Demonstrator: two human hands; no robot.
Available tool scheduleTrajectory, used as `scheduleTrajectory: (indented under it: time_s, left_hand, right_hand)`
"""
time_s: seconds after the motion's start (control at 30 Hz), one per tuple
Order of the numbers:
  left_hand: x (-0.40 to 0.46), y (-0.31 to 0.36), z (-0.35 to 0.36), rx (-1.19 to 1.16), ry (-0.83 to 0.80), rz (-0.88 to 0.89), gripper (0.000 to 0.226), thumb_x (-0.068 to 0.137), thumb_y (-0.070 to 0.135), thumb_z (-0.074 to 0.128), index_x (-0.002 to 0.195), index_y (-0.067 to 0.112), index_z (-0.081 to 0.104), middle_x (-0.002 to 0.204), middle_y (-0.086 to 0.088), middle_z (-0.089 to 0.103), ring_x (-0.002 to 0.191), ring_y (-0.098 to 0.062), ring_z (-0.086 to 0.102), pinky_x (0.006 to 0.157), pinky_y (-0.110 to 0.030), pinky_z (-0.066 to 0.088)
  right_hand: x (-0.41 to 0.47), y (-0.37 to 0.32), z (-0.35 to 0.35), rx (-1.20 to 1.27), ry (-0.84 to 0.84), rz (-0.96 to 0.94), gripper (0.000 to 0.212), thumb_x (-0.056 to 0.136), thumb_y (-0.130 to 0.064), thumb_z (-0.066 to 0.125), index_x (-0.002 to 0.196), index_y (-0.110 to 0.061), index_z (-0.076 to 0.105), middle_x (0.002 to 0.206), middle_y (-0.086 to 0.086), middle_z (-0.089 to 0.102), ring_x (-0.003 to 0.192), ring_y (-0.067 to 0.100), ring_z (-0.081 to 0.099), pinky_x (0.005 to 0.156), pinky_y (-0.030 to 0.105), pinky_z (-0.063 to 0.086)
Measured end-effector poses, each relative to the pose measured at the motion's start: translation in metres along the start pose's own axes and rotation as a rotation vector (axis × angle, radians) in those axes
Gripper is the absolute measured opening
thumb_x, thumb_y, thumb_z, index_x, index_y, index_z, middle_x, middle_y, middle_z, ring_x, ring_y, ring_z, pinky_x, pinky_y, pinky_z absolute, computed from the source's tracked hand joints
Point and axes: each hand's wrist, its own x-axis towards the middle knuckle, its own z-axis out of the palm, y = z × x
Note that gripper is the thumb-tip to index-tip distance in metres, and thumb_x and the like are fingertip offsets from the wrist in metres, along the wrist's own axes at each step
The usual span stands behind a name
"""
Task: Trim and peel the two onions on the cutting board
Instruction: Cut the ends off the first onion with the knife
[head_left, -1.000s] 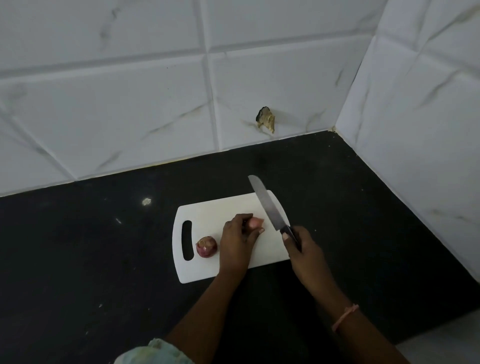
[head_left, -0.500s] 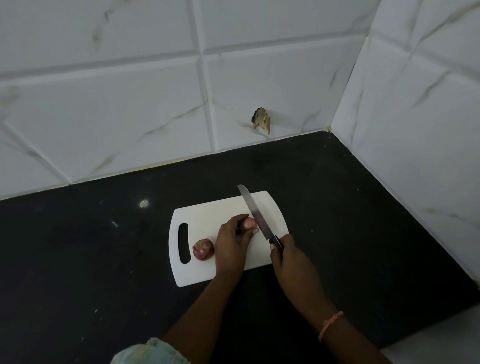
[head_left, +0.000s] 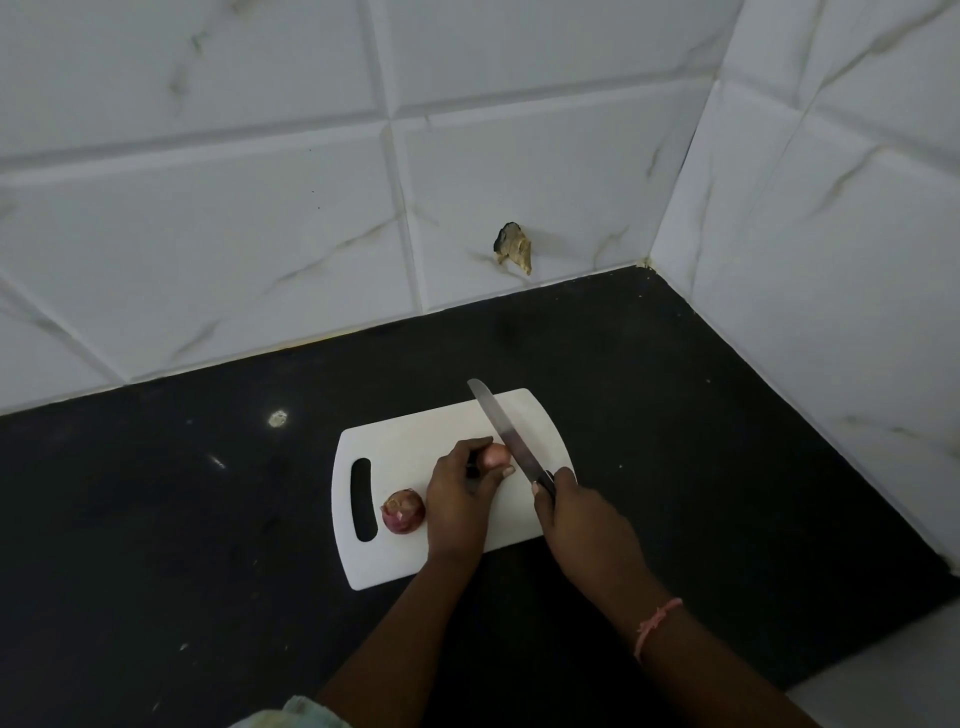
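One onion (head_left: 496, 455) lies mid-board (head_left: 405, 441), gripped by the curled fingers of the left hand (head_left: 462, 493). The right hand (head_left: 582, 514) grips the knife (head_left: 506, 439), blade against this onion. The second onion (head_left: 402, 512) sits beside the left wrist.

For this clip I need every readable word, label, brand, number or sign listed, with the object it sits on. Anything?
None: no text can be read in this view.
White cutting board: plain, no marking.
Knife blade: no brand or stamp legible.
Marbled wall tiles and black countertop: only veins and specks.
Pink wristband: no lettering visible.
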Motion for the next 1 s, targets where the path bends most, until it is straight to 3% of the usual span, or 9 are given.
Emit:
scheduleTrajectory:
  time_s: [0.27,0.4,0.6,0.73,0.87,1.0]
  left_hand:
    - [0.001,0.003,-0.001,0.025,-0.023,-0.005,0.036,0.085,0.024,0.078,0.119,0.029,0.064,0.110,0.011,0.064,0.100,-0.003,0.060,0.089,-0.024,0.052]
    - [0.001,0.005,-0.001,0.026,-0.043,-0.009,0.035,0.085,0.024,0.077,0.116,0.032,0.062,0.110,0.013,0.063,0.099,0.002,0.058,0.081,-0.008,0.045]
    - [0.000,0.006,-0.002,0.019,-0.054,0.015,0.034,0.085,0.022,0.077,0.115,0.031,0.062,0.110,0.014,0.063,0.100,0.000,0.058,0.082,-0.011,0.043]
    - [-0.001,0.009,-0.003,0.029,-0.069,0.030,0.035,0.086,0.021,0.076,0.112,0.036,0.059,0.105,0.021,0.059,0.100,0.002,0.056,0.080,-0.008,0.041]
    - [-0.002,0.008,-0.002,0.028,-0.058,0.046,0.035,0.086,0.021,0.076,0.111,0.038,0.058,0.102,0.026,0.057,0.101,-0.003,0.057,0.085,-0.016,0.046]
    - [-0.003,0.010,-0.002,0.017,-0.050,0.056,0.032,0.085,0.022,0.077,0.109,0.037,0.060,0.100,0.025,0.058,0.099,-0.005,0.058,0.083,-0.017,0.046]
  right_hand:
    - [0.007,0.003,-0.006,-0.075,-0.025,-0.024,0.031,0.104,-0.044,0.028,0.107,-0.019,0.046,0.076,-0.006,0.052,0.067,0.010,0.056,0.056,0.023,0.039]
    - [0.005,0.007,-0.006,-0.053,-0.040,-0.024,0.031,0.104,-0.044,0.029,0.107,-0.019,0.047,0.081,-0.004,0.057,0.070,0.011,0.060,0.058,0.025,0.044]
    - [0.009,0.004,-0.012,-0.032,-0.053,-0.033,0.030,0.104,-0.042,0.031,0.104,-0.016,0.047,0.080,-0.003,0.053,0.068,0.014,0.053,0.056,0.028,0.036]
    - [0.003,0.013,-0.011,-0.028,-0.073,-0.031,0.030,0.104,-0.042,0.031,0.105,-0.017,0.048,0.079,-0.004,0.055,0.066,0.010,0.054,0.050,0.021,0.033]
    - [0.006,0.004,-0.004,-0.089,-0.031,-0.031,0.030,0.104,-0.042,0.031,0.108,-0.016,0.047,0.088,0.001,0.062,0.069,0.014,0.054,0.057,0.026,0.036]
    - [0.001,0.006,0.009,-0.126,-0.005,-0.031,0.030,0.105,-0.042,0.028,0.109,-0.017,0.044,0.081,-0.004,0.055,0.064,0.012,0.050,0.055,0.024,0.036]
